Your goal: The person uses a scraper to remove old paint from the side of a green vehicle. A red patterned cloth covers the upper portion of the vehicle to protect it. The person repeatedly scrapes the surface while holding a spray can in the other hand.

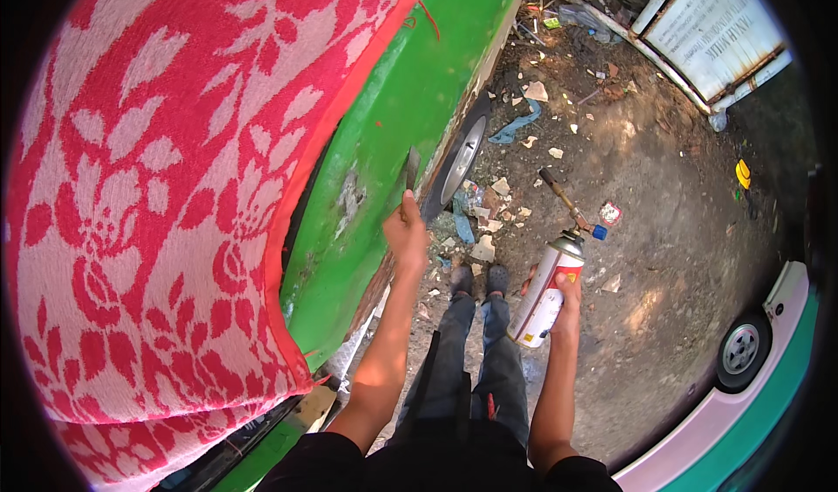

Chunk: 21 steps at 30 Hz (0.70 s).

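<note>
My left hand grips a scraper, its flat metal blade at the green painted side panel of a vehicle. Whether the blade touches the paint I cannot tell. Left of the blade, a grey patch of stripped or damaged paint shows on the panel. In my right hand is a gas torch: a white and red canister with a brass burner tube and a blue knob. The nozzle points up and away from me, apart from the panel. No flame is visible.
A red and pink floral blanket covers the vehicle's upper part. Below the panel sits a wheel. Flakes and blue scraps litter the dirt ground. At right stands another vehicle; a metal sign bears writing.
</note>
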Tool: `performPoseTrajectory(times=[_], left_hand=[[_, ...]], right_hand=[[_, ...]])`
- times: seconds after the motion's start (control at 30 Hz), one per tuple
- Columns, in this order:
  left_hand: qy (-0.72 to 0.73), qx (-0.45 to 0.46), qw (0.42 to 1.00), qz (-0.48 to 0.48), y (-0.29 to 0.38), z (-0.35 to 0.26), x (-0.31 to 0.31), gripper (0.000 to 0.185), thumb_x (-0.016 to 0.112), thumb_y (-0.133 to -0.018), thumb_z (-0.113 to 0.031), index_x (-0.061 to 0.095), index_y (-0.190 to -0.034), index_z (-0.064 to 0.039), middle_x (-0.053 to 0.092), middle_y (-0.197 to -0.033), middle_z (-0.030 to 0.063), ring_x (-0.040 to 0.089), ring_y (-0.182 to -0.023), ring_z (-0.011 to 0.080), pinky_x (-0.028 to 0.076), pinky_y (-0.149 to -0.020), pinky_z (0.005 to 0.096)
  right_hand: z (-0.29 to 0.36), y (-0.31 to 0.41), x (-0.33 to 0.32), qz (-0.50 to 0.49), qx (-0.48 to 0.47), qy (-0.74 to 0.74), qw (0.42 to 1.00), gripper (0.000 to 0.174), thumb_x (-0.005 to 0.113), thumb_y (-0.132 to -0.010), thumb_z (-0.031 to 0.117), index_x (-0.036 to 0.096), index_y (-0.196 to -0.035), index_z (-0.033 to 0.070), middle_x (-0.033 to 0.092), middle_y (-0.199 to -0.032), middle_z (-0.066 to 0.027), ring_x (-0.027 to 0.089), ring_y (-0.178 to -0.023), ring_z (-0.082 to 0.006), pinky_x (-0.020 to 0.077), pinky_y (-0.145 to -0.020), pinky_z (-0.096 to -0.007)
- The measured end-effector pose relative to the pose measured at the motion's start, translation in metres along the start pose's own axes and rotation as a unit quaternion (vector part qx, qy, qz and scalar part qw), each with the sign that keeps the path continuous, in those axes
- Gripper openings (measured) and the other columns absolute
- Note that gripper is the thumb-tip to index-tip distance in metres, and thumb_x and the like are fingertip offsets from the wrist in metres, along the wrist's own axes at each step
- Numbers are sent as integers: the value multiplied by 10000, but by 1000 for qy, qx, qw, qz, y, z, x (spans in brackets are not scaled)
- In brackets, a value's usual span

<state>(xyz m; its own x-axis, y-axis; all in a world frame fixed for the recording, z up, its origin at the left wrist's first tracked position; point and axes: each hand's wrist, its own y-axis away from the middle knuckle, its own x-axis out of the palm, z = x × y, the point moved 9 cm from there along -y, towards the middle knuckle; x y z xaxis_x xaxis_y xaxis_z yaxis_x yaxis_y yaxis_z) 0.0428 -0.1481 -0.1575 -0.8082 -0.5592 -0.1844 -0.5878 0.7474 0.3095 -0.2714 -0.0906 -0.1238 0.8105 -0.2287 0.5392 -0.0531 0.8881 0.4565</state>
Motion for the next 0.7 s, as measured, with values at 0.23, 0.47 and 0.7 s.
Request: performPoseTrajectory(times=[0.23,0.47,0.7], left_hand=[[25,-31,999,-6,57,-6,-39,421,479,-1044,-336,418,-710,-86,301,-553,-54,289,-480,56,232,-448,286],[-29,17,999,-5,50,-6,-58,407,478,-1047,-275,448,-699,-66,350,-537,-45,316,-474,42,236,-451,274],[-11,12,1000,5,52,-8,-53,409,488,-1044,-277,430,-698,-65,350,-543,-54,307,-484,43,228,-456,278]], right_hand=[[-24,-5,62,109,113,-22,987,542,699,-808,270,473,-1206,-18,650,-880,-175,688,-689,-285,581,-623,-389],[-51,-28,115,185,127,-36,974,528,674,-838,316,484,-1201,-17,656,-889,-196,678,-684,-301,580,-619,-414],[-53,-27,113,163,139,-26,976,507,677,-840,306,497,-1183,-21,658,-880,-185,687,-689,-291,583,-618,-404]])
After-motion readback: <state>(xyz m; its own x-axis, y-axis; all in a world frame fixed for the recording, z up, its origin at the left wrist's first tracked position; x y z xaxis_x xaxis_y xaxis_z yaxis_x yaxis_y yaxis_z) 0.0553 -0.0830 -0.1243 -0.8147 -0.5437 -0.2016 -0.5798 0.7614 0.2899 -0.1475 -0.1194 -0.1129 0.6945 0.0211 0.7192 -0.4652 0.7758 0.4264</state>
